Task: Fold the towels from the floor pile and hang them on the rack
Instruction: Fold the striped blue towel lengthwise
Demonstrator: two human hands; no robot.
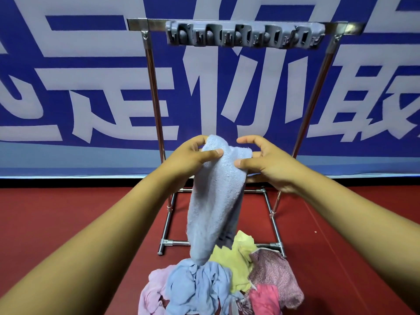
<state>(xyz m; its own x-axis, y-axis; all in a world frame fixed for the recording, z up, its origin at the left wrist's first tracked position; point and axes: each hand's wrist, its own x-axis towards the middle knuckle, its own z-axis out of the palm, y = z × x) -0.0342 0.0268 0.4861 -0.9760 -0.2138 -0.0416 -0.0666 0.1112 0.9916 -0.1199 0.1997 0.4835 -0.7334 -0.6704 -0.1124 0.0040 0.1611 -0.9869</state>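
A light blue towel (216,201) hangs down in front of me, its lower end just above the floor pile (218,280). My left hand (193,158) pinches the towel's top left between thumb and fingers. My right hand (266,162) holds the top right edge with thumb in front and curled fingers behind. The pile holds pink, blue, yellow-green and mauve cloths. The steel rack (150,71) stands behind, with a grey clip bar (245,34) on its top rail.
A blue banner with large white characters (68,87) covers the wall behind the rack. The floor (79,219) is dark red. The rack's base tubes (175,243) lie on the floor just behind the pile.
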